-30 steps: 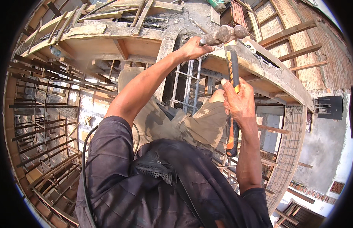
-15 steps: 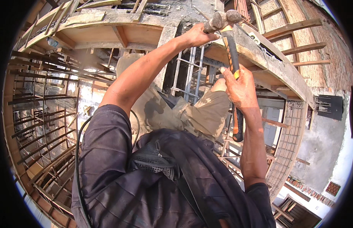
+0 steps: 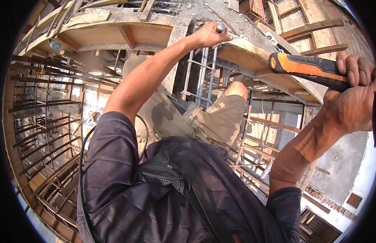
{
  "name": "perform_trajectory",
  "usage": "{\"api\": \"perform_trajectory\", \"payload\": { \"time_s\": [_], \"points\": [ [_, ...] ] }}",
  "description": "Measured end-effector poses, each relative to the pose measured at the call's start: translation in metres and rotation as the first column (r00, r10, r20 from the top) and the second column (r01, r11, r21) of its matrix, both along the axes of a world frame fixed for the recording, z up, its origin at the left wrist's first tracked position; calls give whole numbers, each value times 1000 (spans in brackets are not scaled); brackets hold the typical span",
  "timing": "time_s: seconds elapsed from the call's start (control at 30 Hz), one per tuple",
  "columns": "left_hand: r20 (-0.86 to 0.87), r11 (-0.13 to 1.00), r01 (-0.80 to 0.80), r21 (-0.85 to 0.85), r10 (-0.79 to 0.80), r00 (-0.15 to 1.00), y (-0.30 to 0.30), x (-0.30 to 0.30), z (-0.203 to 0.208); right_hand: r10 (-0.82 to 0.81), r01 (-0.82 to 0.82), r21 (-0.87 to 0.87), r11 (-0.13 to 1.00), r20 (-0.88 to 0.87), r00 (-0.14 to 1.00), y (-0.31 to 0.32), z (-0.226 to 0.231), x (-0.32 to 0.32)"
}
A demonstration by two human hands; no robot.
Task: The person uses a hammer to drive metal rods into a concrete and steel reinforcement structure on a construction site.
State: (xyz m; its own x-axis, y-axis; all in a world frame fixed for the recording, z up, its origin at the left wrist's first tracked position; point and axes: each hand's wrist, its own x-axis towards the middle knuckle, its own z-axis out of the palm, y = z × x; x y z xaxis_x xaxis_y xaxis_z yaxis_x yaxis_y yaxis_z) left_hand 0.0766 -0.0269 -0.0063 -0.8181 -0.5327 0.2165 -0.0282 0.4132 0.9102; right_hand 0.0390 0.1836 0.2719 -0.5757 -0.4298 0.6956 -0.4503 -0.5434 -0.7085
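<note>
My left hand [image 3: 209,35] is wrapped round a chisel, a metal bar whose blunt round end [image 3: 221,28] pokes out above the fist; its lower end is hidden. Beneath it lies the rough broken concrete [image 3: 196,25] at the top of a beam. Far out on the right, my right hand [image 3: 352,99] is raised and closed round the black and orange handle [image 3: 307,69] of a hammer. The handle's butt points left. The hammer's head does not show now; the earlier frame shows it over my left hand.
Steel rebar [image 3: 202,75] runs below my left hand, between wooden formwork boards [image 3: 178,52]. My bent knee [image 3: 237,90] is close by. Timber scaffolding [image 3: 46,121] spreads below on the left, with a deep drop. Wooden beams [image 3: 313,29] jut out at the upper right.
The hammer has swung up and away to the right from over the chisel, my right hand with it. My left hand has stayed in place on the chisel.
</note>
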Motion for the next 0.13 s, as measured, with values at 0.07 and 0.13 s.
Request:
{"api": "perform_trajectory", "payload": {
  "time_s": [0.07, 0.13],
  "points": [
    [19, 1000, 3, 3, -3, 1000, -4, 6, -10, -29, -42, 440, 897, 154, 988, 17, -106, 11],
    [-83, 997, -53, 54, 57, 995, -3, 2, -17, -121, 1, 901, 434, 57, 991, 29, -148, -4]
  ]
}}
